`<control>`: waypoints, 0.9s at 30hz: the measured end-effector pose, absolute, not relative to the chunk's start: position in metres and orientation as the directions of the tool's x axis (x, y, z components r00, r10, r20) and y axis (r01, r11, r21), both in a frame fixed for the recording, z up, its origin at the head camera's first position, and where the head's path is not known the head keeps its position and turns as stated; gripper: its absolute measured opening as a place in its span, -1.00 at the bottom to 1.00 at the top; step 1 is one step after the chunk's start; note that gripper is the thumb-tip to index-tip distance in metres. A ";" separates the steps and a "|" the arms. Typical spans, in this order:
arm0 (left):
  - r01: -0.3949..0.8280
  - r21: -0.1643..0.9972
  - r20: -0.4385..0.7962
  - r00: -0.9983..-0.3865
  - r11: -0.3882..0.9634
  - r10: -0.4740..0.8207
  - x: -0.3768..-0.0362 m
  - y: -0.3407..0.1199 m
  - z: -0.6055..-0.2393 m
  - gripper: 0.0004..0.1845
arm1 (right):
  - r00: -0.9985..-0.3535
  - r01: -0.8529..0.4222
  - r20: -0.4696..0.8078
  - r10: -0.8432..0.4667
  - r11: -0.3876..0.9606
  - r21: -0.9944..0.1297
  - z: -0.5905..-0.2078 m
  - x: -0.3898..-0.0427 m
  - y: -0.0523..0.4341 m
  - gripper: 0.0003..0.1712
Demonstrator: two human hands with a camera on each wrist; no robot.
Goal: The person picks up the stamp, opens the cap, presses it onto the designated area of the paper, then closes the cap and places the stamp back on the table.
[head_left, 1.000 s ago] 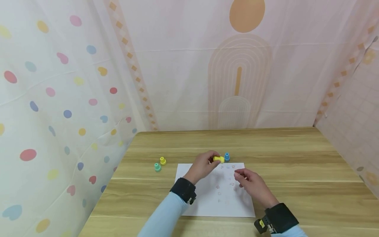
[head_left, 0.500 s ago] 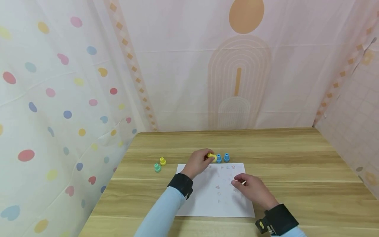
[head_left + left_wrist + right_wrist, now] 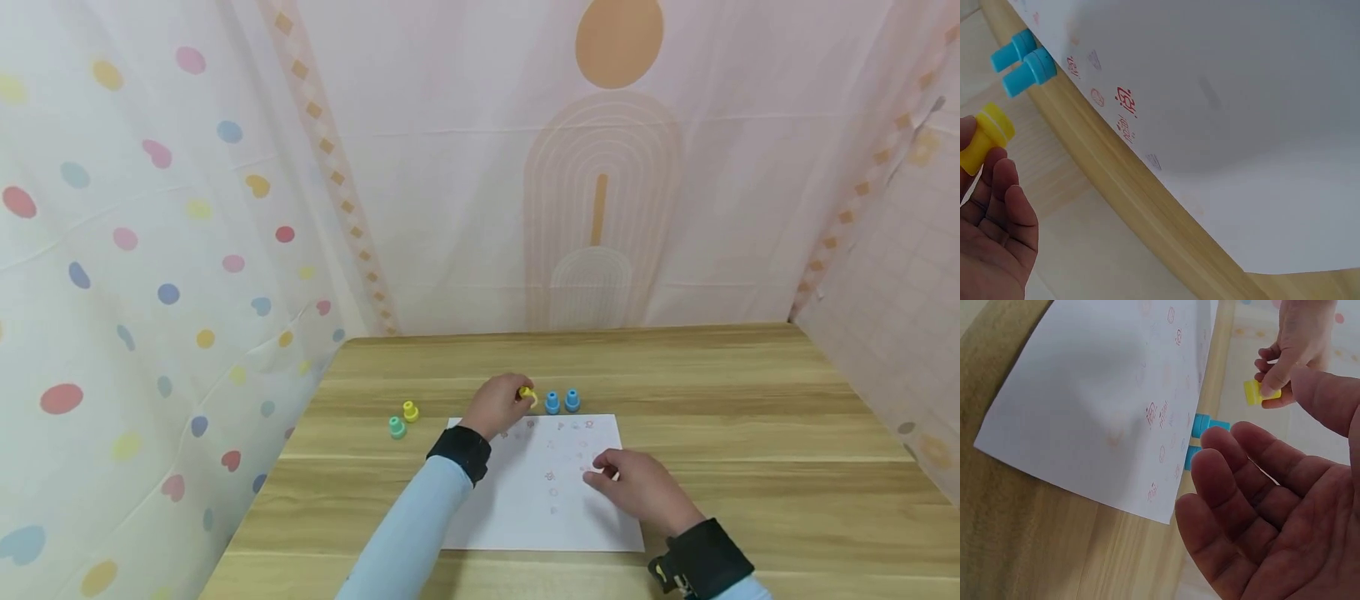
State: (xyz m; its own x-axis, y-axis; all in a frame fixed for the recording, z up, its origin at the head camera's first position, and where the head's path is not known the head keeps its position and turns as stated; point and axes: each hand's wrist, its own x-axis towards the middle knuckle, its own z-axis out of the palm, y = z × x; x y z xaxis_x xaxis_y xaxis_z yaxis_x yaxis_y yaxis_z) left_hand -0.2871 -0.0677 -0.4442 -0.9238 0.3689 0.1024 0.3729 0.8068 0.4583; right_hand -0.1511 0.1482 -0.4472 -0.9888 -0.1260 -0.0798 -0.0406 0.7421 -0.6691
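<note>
My left hand (image 3: pixel 497 406) pinches a yellow toy stamp (image 3: pixel 988 137) between thumb and fingers, tilted, at the far edge of a white paper sheet (image 3: pixel 510 517). Close to its right, two blue stamps (image 3: pixel 552 402) stand side by side on the table just beyond the paper. Small red and purple prints (image 3: pixel 1125 100) of faces and shapes mark the sheet. Over the sheet's right part hovers my right hand (image 3: pixel 637 487), its fingers loosely bent with nothing between them. In the right wrist view its palm and fingers (image 3: pixel 1260 506) show bare.
To the left of the paper, a second yellow stamp (image 3: pixel 410 411) and a green stamp (image 3: pixel 397 427) stand on the wooden table (image 3: pixel 712 392). A patterned curtain (image 3: pixel 450 167) hangs behind the table and along both sides.
My left hand has moved left with the yellow stamp, and the second blue stamp has come into sight beside the first. The right hand has sunk slightly toward the paper.
</note>
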 end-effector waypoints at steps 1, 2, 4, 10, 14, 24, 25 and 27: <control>0.375 0.446 0.102 -0.923 0.813 0.371 -0.288 -0.067 -0.445 -0.74 | -0.988 -0.040 -0.083 -0.127 0.744 -0.666 -0.447 -0.151 0.148 -0.71; 0.377 0.434 0.101 -0.923 0.818 0.372 -0.289 -0.067 -0.445 -0.74 | -0.988 -0.037 -0.088 -0.127 0.747 -0.664 -0.448 -0.151 0.148 -0.71; 0.384 0.400 0.101 -0.921 0.832 0.377 -0.291 -0.066 -0.447 -0.73 | -0.987 -0.027 -0.099 -0.124 0.748 -0.663 -0.448 -0.151 0.148 -0.71; 0.369 0.311 0.071 -0.928 0.876 0.365 -0.296 -0.063 -0.451 -0.71 | -0.985 -0.025 -0.112 -0.130 0.756 -0.654 -0.449 -0.151 0.149 -0.74; 0.351 0.277 0.042 -0.934 0.895 0.354 -0.297 -0.060 -0.454 -0.71 | -0.986 -0.037 -0.103 -0.134 0.763 -0.645 -0.449 -0.151 0.148 -0.76; 0.356 0.229 0.028 -0.933 0.906 0.359 -0.303 -0.055 -0.464 -0.72 | -0.986 -0.057 -0.093 -0.138 0.803 -0.593 -0.450 -0.151 0.149 -0.68; 0.358 0.229 0.029 -0.932 0.905 0.361 -0.303 -0.055 -0.464 -0.72 | -0.986 -0.060 -0.091 -0.138 0.811 -0.582 -0.450 -0.151 0.149 -0.67; 0.362 0.228 0.028 -0.930 0.904 0.366 -0.303 -0.054 -0.464 -0.71 | -0.987 -0.067 -0.085 -0.138 0.827 -0.558 -0.451 -0.151 0.149 -0.65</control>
State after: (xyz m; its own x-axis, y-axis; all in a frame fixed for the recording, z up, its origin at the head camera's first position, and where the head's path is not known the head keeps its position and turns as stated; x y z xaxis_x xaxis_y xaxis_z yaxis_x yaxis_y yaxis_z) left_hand -0.3025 -0.0535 -0.4636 -0.9303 0.3657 0.0281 0.3622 0.9037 0.2283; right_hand -0.1511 0.1492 -0.4508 -0.9868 -0.1379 -0.0852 -0.0674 0.8271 -0.5580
